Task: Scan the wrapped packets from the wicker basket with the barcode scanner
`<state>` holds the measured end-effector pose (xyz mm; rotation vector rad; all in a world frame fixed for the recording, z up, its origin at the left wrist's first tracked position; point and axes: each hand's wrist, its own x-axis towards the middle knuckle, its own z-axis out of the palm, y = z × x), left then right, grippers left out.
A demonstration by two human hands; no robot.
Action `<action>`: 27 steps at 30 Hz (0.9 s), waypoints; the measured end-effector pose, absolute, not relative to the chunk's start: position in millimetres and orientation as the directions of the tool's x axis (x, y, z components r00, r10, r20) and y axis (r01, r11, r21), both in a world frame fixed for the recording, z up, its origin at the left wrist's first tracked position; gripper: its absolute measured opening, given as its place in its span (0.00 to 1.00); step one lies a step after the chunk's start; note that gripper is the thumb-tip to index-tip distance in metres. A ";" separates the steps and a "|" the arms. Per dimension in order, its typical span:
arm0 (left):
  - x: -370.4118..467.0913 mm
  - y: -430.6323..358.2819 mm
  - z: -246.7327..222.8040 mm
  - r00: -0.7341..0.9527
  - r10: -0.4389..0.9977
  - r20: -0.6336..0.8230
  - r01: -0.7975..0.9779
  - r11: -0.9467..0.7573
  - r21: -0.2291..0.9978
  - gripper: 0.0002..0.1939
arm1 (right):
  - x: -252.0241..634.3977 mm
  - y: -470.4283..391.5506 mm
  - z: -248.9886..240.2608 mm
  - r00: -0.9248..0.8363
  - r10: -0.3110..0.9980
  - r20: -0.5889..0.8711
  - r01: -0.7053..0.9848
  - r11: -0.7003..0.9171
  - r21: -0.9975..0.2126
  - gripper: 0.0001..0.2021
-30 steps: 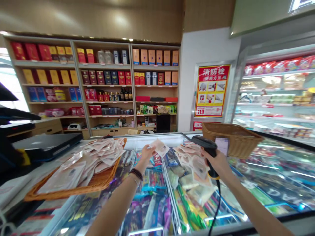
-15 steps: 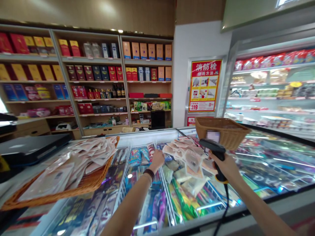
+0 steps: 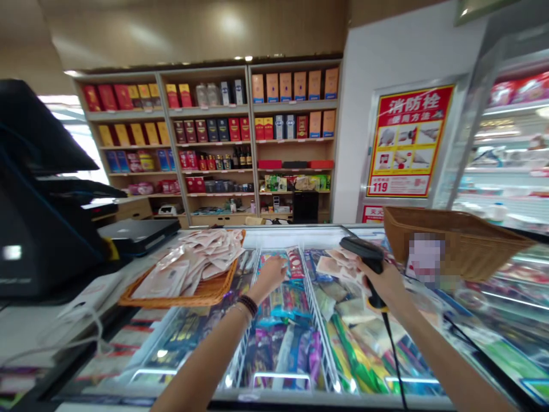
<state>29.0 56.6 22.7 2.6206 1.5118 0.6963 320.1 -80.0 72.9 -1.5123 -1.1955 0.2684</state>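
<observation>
My left hand (image 3: 272,273), a beaded bracelet on its wrist, hovers over the glass-topped freezer (image 3: 253,395). Its fingers are loosely bent and slightly apart, and I see nothing between them. My right hand (image 3: 384,280) is closed round the handle of a black corded barcode scanner (image 3: 363,249), its head pointing left. Beneath and behind the scanner lies a pile of flat clear packets (image 3: 332,266), partly covered by that hand. More flat packets (image 3: 210,252) are heaped in an orange-brown wicker tray (image 3: 180,300) to the left of my left hand.
A brown woven basket (image 3: 484,246) stands on the freezer at the right. Colourful frozen packs (image 3: 283,343) lie in wire bins under the glass. A dark counter screen (image 3: 38,189) and a flat black device (image 3: 141,234) stand left. The scanner's cord (image 3: 395,357) hangs toward me.
The view has turned left, bringing the dark screen into sight. My left hand has moved left from the packet pile toward the wicker tray. The scanner has also shifted left over the pile.
</observation>
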 end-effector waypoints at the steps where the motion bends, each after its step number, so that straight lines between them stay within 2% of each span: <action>1: 11.3 54.8 27.2 0.398 0.824 0.403 0.811 -0.521 0.265 0.16 | 308.0 -73.6 76.1 0.434 0.805 0.404 0.486 0.168 -0.857 0.25; 7: -105.1 39.4 49.1 0.145 0.751 0.645 0.813 -0.461 0.355 0.16 | 235.8 -39.4 85.2 0.299 0.871 0.390 0.374 0.269 -0.888 0.22; 10: -161.6 29.5 58.2 -0.007 0.707 0.708 0.838 -0.382 0.390 0.17 | 201.0 -28.6 84.8 0.232 0.895 0.381 0.349 0.289 -0.891 0.21; 12: -194.8 23.2 62.4 -0.118 0.693 0.711 0.873 -0.269 0.407 0.20 | 178.1 -24.3 83.4 0.173 0.904 0.390 0.328 0.321 -0.889 0.20; 15: -234.7 14.2 62.8 -0.265 0.714 0.648 0.911 -0.034 0.410 0.23 | 145.6 -21.8 79.2 0.120 0.914 0.388 0.289 0.342 -0.894 0.21; 18: -261.4 5.2 56.2 -0.317 0.789 0.527 0.927 0.141 0.347 0.27 | 118.2 -24.4 73.1 0.079 0.924 0.373 0.253 0.343 -0.904 0.21; 24: -276.6 -4.9 48.5 -0.390 0.896 0.213 0.907 0.333 0.258 0.42 | 87.7 -35.0 54.8 0.006 0.942 0.335 0.261 0.322 -0.910 0.21; 27: -274.3 -5.4 50.3 -0.367 0.904 0.218 0.923 0.326 0.205 0.41 | 82.6 -36.5 44.8 -0.018 0.942 0.336 0.255 0.330 -0.909 0.22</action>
